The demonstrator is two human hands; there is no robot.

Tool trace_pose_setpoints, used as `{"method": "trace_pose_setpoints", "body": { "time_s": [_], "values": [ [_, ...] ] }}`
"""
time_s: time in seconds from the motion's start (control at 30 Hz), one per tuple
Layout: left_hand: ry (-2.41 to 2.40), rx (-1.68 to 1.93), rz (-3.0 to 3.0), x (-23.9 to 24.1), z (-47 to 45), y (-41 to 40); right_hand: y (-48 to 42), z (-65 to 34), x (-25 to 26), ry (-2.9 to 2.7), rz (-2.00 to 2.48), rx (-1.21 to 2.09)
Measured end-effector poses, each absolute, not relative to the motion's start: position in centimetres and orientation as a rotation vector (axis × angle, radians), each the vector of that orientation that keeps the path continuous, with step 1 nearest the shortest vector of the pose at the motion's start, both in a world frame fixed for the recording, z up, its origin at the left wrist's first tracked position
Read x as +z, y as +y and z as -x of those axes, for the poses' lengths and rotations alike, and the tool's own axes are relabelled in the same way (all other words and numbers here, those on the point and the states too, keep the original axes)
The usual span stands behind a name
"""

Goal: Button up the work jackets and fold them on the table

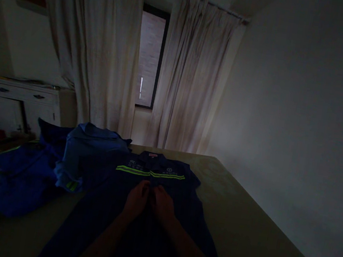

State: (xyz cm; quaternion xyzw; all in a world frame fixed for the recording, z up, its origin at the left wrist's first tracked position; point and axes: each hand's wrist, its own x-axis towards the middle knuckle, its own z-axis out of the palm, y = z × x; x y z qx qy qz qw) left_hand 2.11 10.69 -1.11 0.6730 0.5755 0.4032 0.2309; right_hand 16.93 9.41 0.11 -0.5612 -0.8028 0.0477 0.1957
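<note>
A blue shirt lies face up, collar toward the bench's far edge and beside heaped clothes at left, apparently so the left hand and right hand, fingers seemingly pinched on its front, can reach it squarely.

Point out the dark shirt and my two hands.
Dark shirt (145, 233): head view, front, near its middle.
Left hand (136, 197): head view, back of hand.
Right hand (163, 201): head view, back of hand.
</note>
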Motion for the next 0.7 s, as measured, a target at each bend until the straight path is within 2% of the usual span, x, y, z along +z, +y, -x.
{"method": "trace_pose_setpoints", "body": {
  "time_s": [0.33, 0.7],
  "values": [
    [1.580, 1.081, -1.862, -1.21, -2.33, 10.72, 9.54, -16.90, 0.62, -2.240, 1.584, 0.201],
    [1.389, 1.277, -1.775, -1.52, -1.71, 11.24, 10.05, -17.72, 0.27, -2.155, 1.431, 0.346]
  ]
}}
